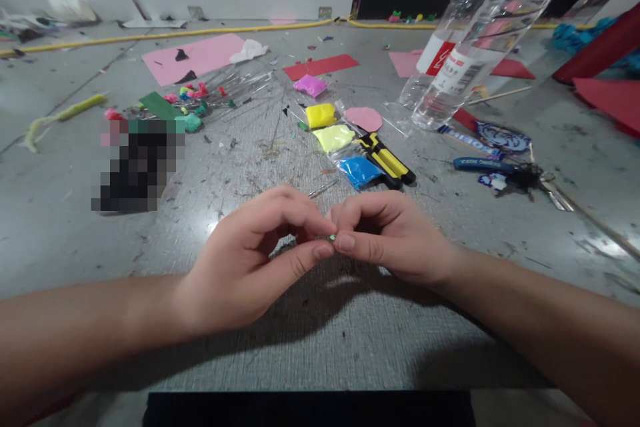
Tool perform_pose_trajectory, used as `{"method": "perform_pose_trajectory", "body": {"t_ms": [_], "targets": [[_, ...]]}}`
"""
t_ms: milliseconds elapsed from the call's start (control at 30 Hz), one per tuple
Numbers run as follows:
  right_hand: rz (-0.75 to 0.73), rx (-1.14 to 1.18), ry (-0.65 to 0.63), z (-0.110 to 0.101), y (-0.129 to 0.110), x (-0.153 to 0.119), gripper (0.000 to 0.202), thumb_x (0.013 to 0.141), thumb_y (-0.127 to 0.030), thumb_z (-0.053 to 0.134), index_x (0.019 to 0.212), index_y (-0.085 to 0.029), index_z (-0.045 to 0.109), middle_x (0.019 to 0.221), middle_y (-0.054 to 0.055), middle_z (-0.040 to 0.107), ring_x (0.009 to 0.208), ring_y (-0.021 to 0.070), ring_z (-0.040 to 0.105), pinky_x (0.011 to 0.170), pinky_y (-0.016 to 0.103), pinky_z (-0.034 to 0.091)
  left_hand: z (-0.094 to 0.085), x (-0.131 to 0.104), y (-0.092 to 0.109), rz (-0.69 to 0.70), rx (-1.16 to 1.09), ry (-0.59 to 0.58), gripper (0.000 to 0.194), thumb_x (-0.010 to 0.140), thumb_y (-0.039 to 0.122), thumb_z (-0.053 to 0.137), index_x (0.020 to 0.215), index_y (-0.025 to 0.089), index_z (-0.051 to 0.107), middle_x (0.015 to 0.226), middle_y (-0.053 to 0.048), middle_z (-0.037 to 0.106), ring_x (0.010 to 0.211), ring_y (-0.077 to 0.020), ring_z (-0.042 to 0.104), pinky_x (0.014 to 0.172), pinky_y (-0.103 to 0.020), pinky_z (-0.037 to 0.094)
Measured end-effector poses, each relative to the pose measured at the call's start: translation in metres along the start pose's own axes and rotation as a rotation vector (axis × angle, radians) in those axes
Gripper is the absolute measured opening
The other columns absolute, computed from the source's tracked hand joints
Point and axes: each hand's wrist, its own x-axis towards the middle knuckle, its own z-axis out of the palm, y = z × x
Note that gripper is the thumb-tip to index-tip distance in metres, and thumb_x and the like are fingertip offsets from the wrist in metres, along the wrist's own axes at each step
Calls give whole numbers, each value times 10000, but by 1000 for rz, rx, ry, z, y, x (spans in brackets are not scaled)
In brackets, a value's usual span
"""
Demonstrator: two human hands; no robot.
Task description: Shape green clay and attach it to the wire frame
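Both hands meet above the grey table, fingertips touching. A tiny green piece point(333, 237) shows between them. My left hand point(255, 253) pinches at it with thumb and forefinger. My right hand point(395, 233) is closed too, its thumb tip against the same piece. Just beyond the hands lie a blue packet point(359, 172), yellow-and-black pliers point(387, 159), a pale yellow packet point(334, 139) and a bright yellow packet point(321, 115). Farther back are a pink disc point(364, 119) and a purple packet point(310, 85).
Two clear bottles point(455, 80) stand at the back right, near keys point(556, 193) and a blue strap point(483, 165). At left are a pixelated dark object point(137, 170), colourful clay bits point(193, 122) and pink paper point(200, 57). The grey table point(225, 360) carries scattered scraps.
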Motion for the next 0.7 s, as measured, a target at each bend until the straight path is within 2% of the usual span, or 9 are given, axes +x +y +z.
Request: {"method": "perform_pose_trajectory", "body": {"t_ms": [133, 367, 433, 533, 600, 700], "targets": [[9, 10, -15, -1, -1, 0, 339, 850, -378, 826, 680, -186, 603, 627, -48, 519, 590, 100, 436, 537, 247, 355, 1, 1, -1, -28, -88, -31, 105, 900, 117, 724, 960, 197, 694, 872, -18, 655, 791, -127, 640, 706, -237, 565], [-7, 67, -148, -5, -5, -2, 257, 863, -320, 811, 723, -185, 642, 670, -33, 581, 592, 101, 480, 545, 250, 371, 2, 3, 3, -94, -188, -137, 75, 920, 119, 703, 892, 175, 661, 852, -22, 643, 756, -116, 621, 662, -218, 542], [-3, 72, -131, -6, -4, -2, 257, 862, -335, 811, 723, -184, 657, 649, -38, 562, 587, 102, 465, 546, 254, 359, 0, 3, 3, -90, -170, -141, 71, 925, 121, 697, 903, 177, 661, 846, -19, 642, 756, -116, 622, 664, -218, 541], [-21, 99, -34, -8, 0, -1, 279, 861, -384, 808, 711, -182, 689, 639, -32, 566, 608, 113, 473, 573, 269, 357, -3, 3, 0, -63, -68, -181, 69, 928, 123, 695, 911, 183, 667, 845, -18, 665, 784, -125, 644, 703, -228, 548], [-39, 133, 37, -9, 2, 2, 279, 860, -385, 805, 695, -183, 704, 629, -29, 573, 614, 116, 481, 588, 277, 352, -7, 3, -4, 5, 51, -275, 72, 936, 111, 684, 942, 183, 685, 870, -26, 685, 806, -128, 658, 731, -229, 551], [-27, 182, 116, -10, 3, 5, 278, 837, -369, 818, 660, -187, 705, 587, -39, 545, 578, 108, 459, 559, 278, 307, -10, 2, -10, 196, 261, -514, 187, 961, 59, 580, 1041, 176, 702, 946, -63, 713, 836, -151, 665, 758, -257, 562]]}}
